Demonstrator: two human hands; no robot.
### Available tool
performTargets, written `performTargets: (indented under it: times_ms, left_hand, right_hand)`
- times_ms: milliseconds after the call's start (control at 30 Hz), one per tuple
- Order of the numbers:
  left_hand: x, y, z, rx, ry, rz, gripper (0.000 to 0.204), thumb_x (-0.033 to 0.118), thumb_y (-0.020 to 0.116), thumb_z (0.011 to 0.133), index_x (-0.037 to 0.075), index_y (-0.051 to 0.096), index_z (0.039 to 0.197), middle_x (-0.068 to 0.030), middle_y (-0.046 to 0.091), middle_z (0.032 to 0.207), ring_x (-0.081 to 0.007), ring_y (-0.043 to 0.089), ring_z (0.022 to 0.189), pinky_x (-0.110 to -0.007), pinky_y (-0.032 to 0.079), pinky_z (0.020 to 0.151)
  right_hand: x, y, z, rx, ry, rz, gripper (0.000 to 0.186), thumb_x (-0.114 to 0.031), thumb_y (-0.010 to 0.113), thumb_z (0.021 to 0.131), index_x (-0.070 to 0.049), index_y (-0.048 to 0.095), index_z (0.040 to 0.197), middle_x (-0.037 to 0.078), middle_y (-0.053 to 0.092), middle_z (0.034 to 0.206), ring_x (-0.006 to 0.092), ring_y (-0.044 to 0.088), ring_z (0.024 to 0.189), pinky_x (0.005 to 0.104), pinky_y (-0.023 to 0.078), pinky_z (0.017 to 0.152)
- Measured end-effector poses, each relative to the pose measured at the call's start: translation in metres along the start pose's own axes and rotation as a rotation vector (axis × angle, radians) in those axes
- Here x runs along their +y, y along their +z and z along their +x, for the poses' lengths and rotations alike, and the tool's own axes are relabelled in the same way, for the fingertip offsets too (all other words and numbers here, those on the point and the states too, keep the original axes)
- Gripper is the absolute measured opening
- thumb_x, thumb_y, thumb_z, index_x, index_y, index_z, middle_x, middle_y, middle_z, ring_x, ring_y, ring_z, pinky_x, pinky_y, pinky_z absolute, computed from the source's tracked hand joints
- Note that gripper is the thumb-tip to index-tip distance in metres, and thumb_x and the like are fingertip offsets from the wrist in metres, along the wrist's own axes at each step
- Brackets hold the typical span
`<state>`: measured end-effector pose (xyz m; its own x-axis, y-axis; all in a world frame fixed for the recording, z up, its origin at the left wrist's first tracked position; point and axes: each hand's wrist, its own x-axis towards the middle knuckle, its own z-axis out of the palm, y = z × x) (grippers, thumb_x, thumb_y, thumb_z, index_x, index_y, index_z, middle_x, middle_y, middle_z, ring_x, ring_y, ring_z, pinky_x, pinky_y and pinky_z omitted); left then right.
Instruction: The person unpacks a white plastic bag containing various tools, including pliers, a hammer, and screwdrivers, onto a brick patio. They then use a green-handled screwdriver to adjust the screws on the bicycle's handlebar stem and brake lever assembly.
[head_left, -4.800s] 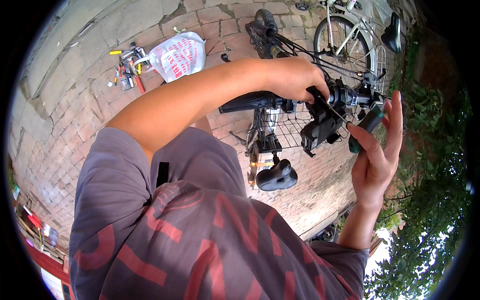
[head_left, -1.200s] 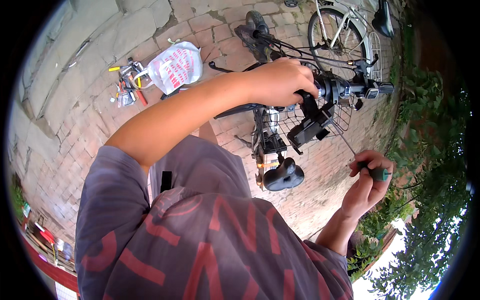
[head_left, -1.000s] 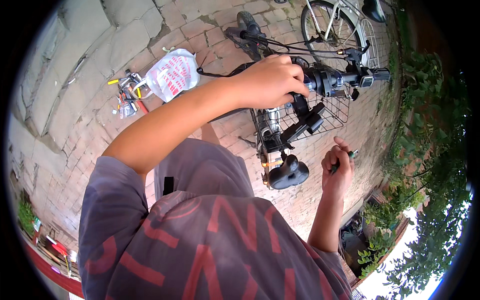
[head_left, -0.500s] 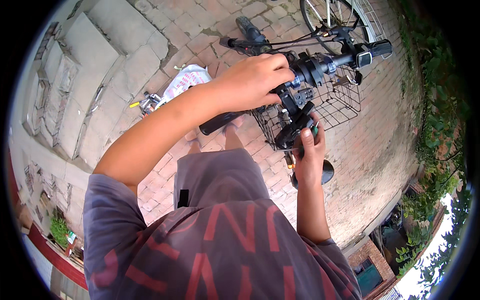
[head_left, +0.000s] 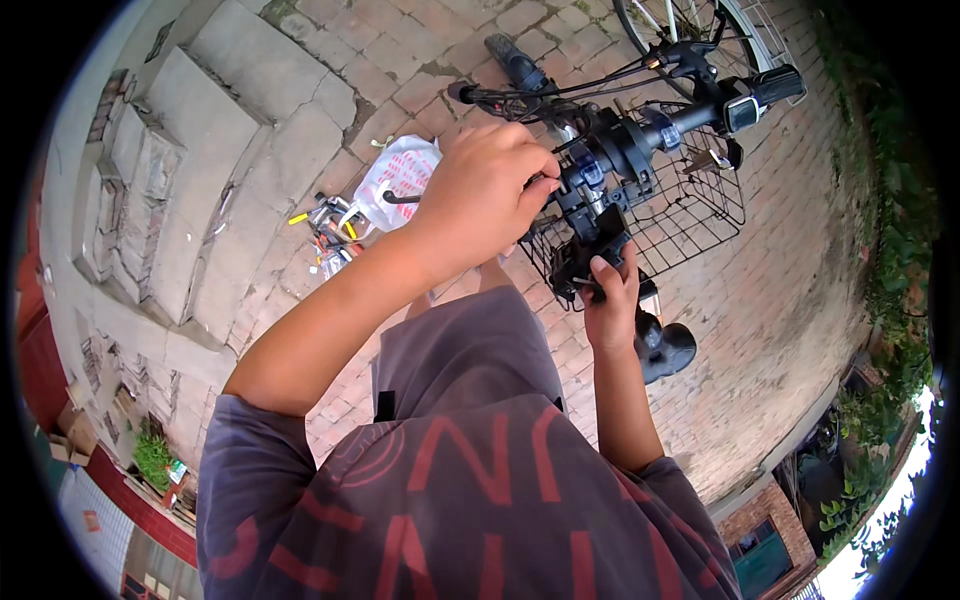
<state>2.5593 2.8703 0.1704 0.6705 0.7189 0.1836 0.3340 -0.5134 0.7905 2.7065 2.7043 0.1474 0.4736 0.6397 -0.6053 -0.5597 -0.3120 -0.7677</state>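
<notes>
A black handlebar (head_left: 690, 120) with clamps and cables runs from upper right toward my left forearm. My left hand (head_left: 490, 190) is over its left half, thumb and index finger pinched together just left of a shiny dark blue clamp (head_left: 585, 178). What sits in that pinch is too small or hidden to make out. Below the bar, my right hand (head_left: 612, 300) grips a black bracket-like part (head_left: 598, 245) with a flat, block-shaped end, thumb on top. Past my left wrist, the curved dark tip of a lever (head_left: 400, 198) sticks out.
A wire basket (head_left: 695, 210) hangs beyond the handlebar, and a round black mirror-like piece (head_left: 668, 350) is right of my forearm. On the brick paving lie a white plastic bag (head_left: 405, 165) and several tools (head_left: 335, 225). Concrete steps (head_left: 200, 110) rise at left; another bicycle wheel (head_left: 690, 20) stands far off.
My left hand has drawn back left from the clamp, its fingertips closing into a pinch. A small green piece seen by my right hand is out of sight. The view has shifted slightly.
</notes>
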Motion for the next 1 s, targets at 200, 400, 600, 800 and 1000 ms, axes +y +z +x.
performTargets:
  times_ms: [200, 400, 600, 800, 1000]
  left_hand:
    - [0.002, 0.008, -0.005, 0.035, -0.063, -0.105, 0.007, 0.012, 0.069, 0.078, 0.006, 0.067, 0.083, -0.0071, 0.06, 0.084, -0.0304, 0.057, 0.084, -0.041, 0.044, 0.077]
    - [0.008, 0.005, -0.009, 0.002, -0.037, 0.038, 0.012, 0.01, 0.069, 0.08, 0.007, 0.066, 0.092, -0.0077, 0.061, 0.094, -0.029, 0.057, 0.089, -0.038, 0.044, 0.079]
    - [0.006, 0.005, -0.006, -0.056, 0.229, 0.163, 0.037, 0.011, 0.07, 0.076, 0.016, 0.065, 0.113, -0.0069, 0.057, 0.114, -0.0305, 0.053, 0.102, -0.042, 0.043, 0.088]
    - [0.002, 0.014, 0.005, -0.145, 0.474, 0.304, 0.041, 0.01, 0.072, 0.07, 0.016, 0.067, 0.11, -0.0038, 0.058, 0.107, -0.0279, 0.054, 0.1, -0.041, 0.045, 0.084]
    - [0.01, 0.008, 0.019, -0.292, 0.463, 0.277, 0.039, 0.004, 0.072, 0.068, 0.014, 0.067, 0.106, -0.0051, 0.059, 0.1, -0.0282, 0.056, 0.095, -0.038, 0.05, 0.078]
  right_hand:
    - [0.005, -0.006, 0.008, -0.085, 0.011, -0.077, 0.046, -0.016, 0.059, 0.079, -0.008, 0.047, 0.122, 0.001, 0.057, 0.095, 0.0051, 0.05, 0.071, 0.0182, 0.033, 0.053]
    - [0.003, -0.003, 0.01, -0.072, -0.006, -0.104, 0.042, -0.016, 0.058, 0.079, -0.007, 0.05, 0.119, 0.001, 0.057, 0.089, 0.0052, 0.049, 0.066, 0.0188, 0.034, 0.052]
    - [0.0, -0.006, 0.007, -0.055, -0.003, -0.125, 0.068, -0.009, 0.061, 0.077, -0.002, 0.035, 0.14, 0.003, 0.058, 0.093, 0.0027, 0.044, 0.058, 0.0163, 0.031, 0.046]
    - [-0.003, -0.005, 0.011, -0.108, -0.064, -0.139, 0.063, -0.01, 0.064, 0.08, -0.002, 0.039, 0.137, 0.004, 0.057, 0.107, 0.0006, 0.045, 0.066, 0.0157, 0.032, 0.051]
    - [0.016, -0.05, 0.006, 0.18, -0.14, 0.367, 0.032, -0.028, 0.034, 0.097, -0.005, 0.053, 0.111, 0.006, 0.061, 0.086, 0.0097, 0.042, 0.054, 0.0241, 0.029, 0.044]
